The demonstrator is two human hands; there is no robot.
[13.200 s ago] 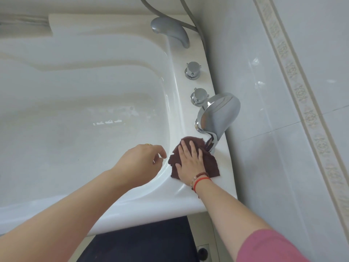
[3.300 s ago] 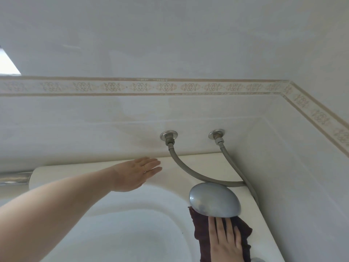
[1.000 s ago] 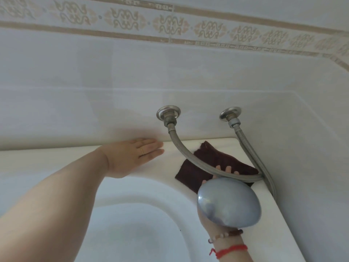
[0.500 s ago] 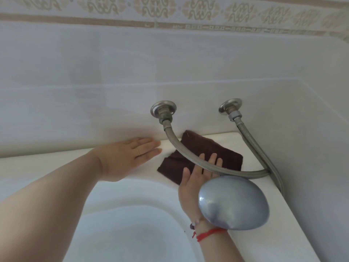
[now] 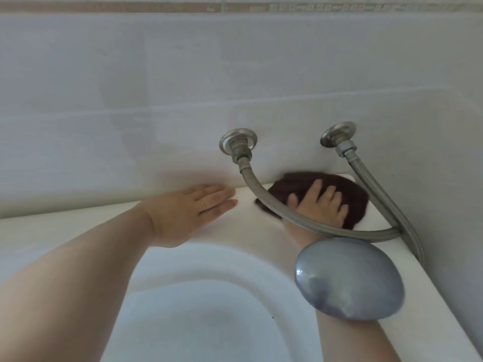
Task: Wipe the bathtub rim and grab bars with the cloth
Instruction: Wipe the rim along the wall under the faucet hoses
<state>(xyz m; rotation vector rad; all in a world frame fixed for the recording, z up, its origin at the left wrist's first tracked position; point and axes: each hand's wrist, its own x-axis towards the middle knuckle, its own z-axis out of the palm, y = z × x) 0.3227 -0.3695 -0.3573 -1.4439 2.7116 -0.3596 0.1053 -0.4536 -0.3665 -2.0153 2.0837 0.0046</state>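
The dark brown cloth (image 5: 292, 185) lies on the white bathtub rim (image 5: 78, 226) in the far corner, against the tiled wall. My right hand (image 5: 322, 205) presses flat on the cloth, fingers spread, reaching under a braided metal hose (image 5: 264, 202). My left hand (image 5: 190, 212) rests flat and open on the rim to the left of the cloth, a ring on one finger. No grab bar is in view.
Two braided hoses run from chrome wall fittings (image 5: 238, 142) (image 5: 338, 134) down to the rim's right side. A rounded chrome spout (image 5: 349, 279) hides my right wrist. The tub basin (image 5: 203, 322) lies below; tiled walls (image 5: 130, 87) close the back and right.
My right hand has pushed the cloth farther back and to the right into the corner, up against the wall. My left hand stays planted on the rim.
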